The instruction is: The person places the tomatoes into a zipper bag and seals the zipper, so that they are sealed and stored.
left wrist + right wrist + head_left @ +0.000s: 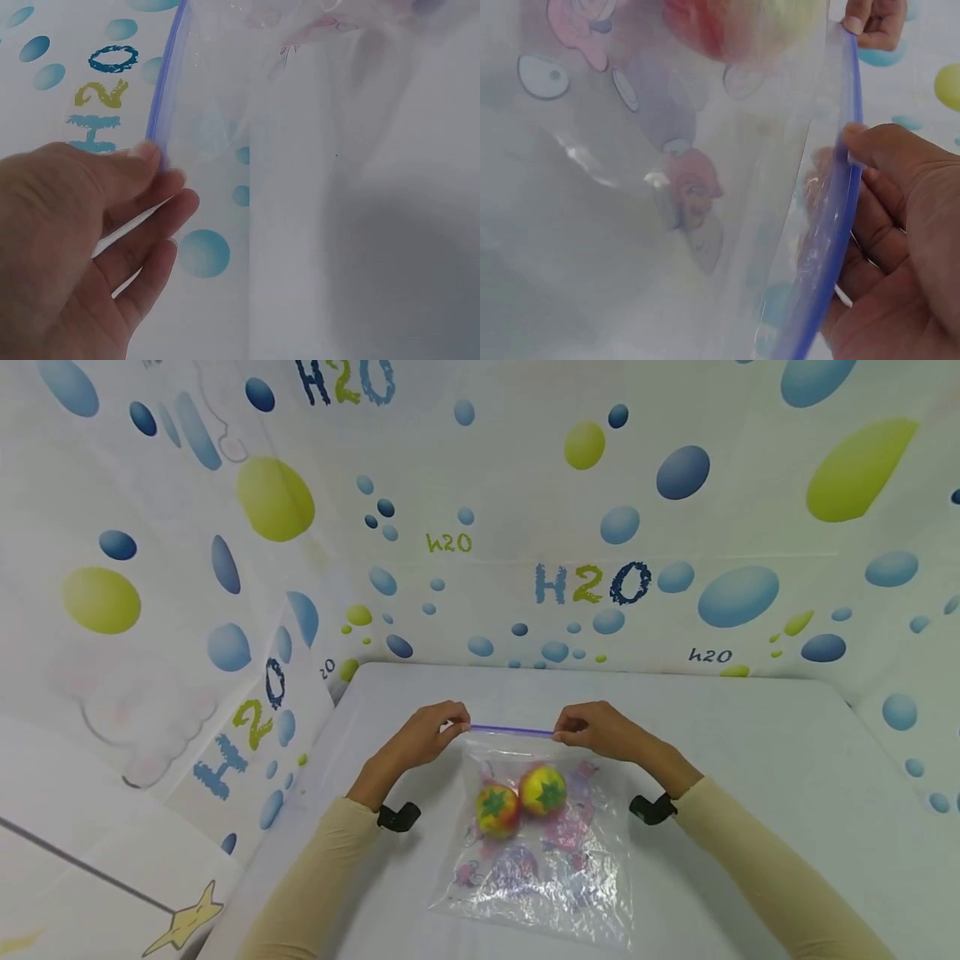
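A clear zip bag [540,893] with pink and purple cartoon prints hangs or lies over the white table, its purple zip strip [512,729] at the far edge. Through the film show two round red-and-yellow fruits, one [497,811] on the left and the other [543,790] beside it, each with a green star-shaped top. My left hand [429,735] pinches the strip's left end between thumb and index finger. Toward its right end, my right hand [606,732] pinches the same strip, thumb on top. In the right wrist view, its other fingers [877,225] lie behind the strip.
The white table [765,777] extends to both sides of the bag. A white backdrop [510,468] with blue and green drops and H2O lettering stands behind it and on the left. Both wrists carry a small black camera, one on the left [399,817] and one on the right [652,809].
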A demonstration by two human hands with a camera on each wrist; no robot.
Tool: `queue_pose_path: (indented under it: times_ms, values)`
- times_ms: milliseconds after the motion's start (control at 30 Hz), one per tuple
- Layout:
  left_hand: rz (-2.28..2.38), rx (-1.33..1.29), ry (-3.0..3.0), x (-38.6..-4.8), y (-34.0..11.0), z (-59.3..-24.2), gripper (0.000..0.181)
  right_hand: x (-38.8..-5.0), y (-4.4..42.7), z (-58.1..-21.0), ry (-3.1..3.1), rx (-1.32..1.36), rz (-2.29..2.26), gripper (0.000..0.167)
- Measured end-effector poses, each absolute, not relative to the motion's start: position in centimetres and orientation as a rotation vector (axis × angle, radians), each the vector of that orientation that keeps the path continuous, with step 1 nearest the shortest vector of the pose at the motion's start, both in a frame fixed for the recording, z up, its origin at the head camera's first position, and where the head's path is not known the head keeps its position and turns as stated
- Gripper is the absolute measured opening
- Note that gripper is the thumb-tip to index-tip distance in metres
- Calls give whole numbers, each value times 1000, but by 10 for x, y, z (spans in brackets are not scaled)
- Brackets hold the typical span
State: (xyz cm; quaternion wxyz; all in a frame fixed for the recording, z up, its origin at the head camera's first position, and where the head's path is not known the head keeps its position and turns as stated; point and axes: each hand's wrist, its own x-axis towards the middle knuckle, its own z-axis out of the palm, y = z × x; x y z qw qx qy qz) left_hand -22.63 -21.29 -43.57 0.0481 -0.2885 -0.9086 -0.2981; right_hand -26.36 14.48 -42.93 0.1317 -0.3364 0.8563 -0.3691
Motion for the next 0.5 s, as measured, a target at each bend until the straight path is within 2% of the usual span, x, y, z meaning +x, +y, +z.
queue_pose_path:
  times_ms: [500]
  values:
    - [-893, -865, -2745, -223, -221, -428, 6, -265, 176, -426, 2549, -880, -1019, 13]
